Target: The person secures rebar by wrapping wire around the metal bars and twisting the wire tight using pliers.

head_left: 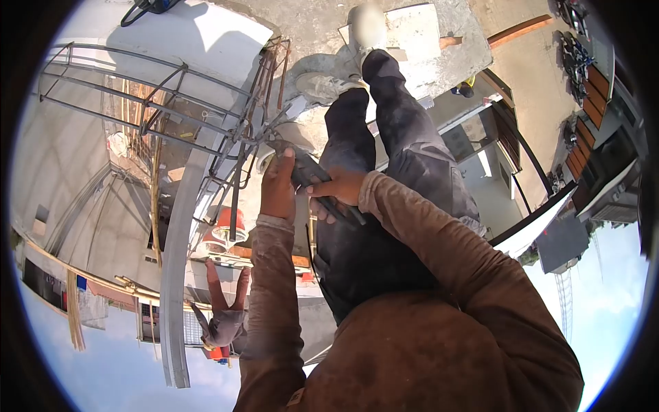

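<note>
A dark tool [311, 172] with what look like two long handles lies between my hands, beside the end of a rebar cage [147, 103]. My left hand [278, 184] is closed on its upper end. From the right, my right hand [340, 187] grips the tool lower down, thumb across it and fingers partly hidden beneath. Thin bars of the cage reach close to my left hand; whether the tool touches them I cannot tell. My dark trouser legs [419, 151] show behind the hands.
A grey metal beam [180, 275] runs down at left. Red buckets [230, 225] stand below the cage end. Another person [225, 326] is at lower left, and a yellow-helmeted person [467, 89] at upper right. Wooden planks [518, 31] and parked motorbikes [576, 58] are farther off.
</note>
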The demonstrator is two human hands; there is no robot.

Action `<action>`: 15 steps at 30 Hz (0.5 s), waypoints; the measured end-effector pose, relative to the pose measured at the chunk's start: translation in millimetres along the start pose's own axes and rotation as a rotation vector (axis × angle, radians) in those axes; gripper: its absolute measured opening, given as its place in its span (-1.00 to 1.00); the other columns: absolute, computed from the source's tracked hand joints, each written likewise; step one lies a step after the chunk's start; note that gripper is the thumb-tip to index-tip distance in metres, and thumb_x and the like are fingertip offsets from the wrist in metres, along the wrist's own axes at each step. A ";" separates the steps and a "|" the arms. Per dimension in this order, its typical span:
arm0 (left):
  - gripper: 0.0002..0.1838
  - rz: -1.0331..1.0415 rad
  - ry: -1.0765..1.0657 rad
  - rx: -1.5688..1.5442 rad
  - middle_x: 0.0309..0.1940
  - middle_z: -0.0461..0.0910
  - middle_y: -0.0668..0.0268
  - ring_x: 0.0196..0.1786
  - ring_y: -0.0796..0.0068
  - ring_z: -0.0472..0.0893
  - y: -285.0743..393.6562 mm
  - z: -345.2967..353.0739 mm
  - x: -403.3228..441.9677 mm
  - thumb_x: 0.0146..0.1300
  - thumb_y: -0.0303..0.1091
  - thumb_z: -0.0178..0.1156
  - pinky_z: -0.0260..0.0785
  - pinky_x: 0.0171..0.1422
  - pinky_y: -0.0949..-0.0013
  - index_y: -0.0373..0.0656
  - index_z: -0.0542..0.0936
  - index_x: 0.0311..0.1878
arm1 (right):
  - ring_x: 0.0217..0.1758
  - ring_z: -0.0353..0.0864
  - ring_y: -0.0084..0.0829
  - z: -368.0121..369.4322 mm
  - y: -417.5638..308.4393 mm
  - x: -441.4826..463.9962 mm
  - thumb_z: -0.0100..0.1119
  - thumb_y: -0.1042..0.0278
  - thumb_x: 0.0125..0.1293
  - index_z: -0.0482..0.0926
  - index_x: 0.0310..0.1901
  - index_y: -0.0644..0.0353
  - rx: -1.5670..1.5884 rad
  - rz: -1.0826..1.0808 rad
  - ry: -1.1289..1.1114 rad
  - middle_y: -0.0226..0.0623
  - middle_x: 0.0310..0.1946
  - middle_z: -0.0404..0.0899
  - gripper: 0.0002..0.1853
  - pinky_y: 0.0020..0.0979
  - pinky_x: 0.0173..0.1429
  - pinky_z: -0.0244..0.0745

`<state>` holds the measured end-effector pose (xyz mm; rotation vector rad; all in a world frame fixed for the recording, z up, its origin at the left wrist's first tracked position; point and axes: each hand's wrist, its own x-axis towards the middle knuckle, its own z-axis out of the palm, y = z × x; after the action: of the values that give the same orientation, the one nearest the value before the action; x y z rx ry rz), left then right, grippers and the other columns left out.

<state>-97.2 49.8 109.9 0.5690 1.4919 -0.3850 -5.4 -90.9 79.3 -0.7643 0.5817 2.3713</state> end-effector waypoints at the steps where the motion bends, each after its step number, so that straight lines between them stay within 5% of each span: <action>1: -0.61 0.049 -0.100 -0.123 -0.18 0.60 0.30 -0.14 0.48 0.61 -9.0 1.8 5.9 0.47 -0.08 0.11 0.46 -0.02 0.37 -0.24 0.50 0.08 | -0.40 0.53 -0.49 -11.2 -4.9 -1.7 0.17 0.03 0.38 0.55 -0.07 0.24 -0.007 0.004 0.002 -0.41 -0.34 0.62 -0.62 -0.43 -0.34 0.42; 3: -0.59 0.092 -0.178 -0.215 0.00 0.57 0.20 0.11 0.35 0.57 -20.1 -1.5 14.8 0.50 -0.11 0.06 0.34 0.29 0.20 -0.24 0.43 0.18 | -0.32 0.59 -0.49 -31.1 -15.9 -3.0 0.25 -0.03 0.32 0.58 -0.03 0.29 -0.406 -0.096 0.167 -0.29 -0.24 0.68 -0.53 -0.41 -0.28 0.47; 6: -0.59 0.150 -0.130 -0.201 -0.04 0.58 0.22 0.07 0.39 0.58 -22.8 5.0 16.6 0.50 -0.09 0.05 0.37 0.26 0.23 -0.25 0.46 0.15 | -0.40 0.59 -0.45 -52.6 -22.2 8.6 0.27 -0.02 0.29 0.63 -0.13 0.27 -0.538 -0.081 0.075 -0.32 -0.42 0.65 -0.57 -0.34 -0.37 0.49; 11: -0.61 0.146 -0.067 -0.048 -0.18 0.61 0.26 -0.08 0.47 0.61 -23.8 -8.5 14.9 0.50 -0.05 0.05 0.43 0.11 0.34 -0.26 0.51 0.00 | -0.25 0.65 -0.38 -37.2 -11.5 5.6 0.32 -0.02 0.27 0.59 -0.05 0.30 0.009 0.054 -0.051 -0.26 -0.25 0.65 -0.51 -0.22 -0.26 0.58; 15: -0.60 0.185 -0.043 0.062 -0.28 0.63 0.28 -0.19 0.52 0.62 -17.0 -16.9 16.1 0.49 -0.04 0.05 0.46 0.00 0.41 -0.27 0.54 -0.11 | -0.16 0.65 -0.34 -30.3 -11.7 6.4 0.36 0.00 0.25 0.58 -0.03 0.30 0.010 -0.003 -0.016 -0.24 -0.21 0.65 -0.50 -0.14 -0.13 0.61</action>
<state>-119.8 47.4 92.2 0.7371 1.3769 -0.2985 9.3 -96.4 50.1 -0.7403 0.5848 2.3678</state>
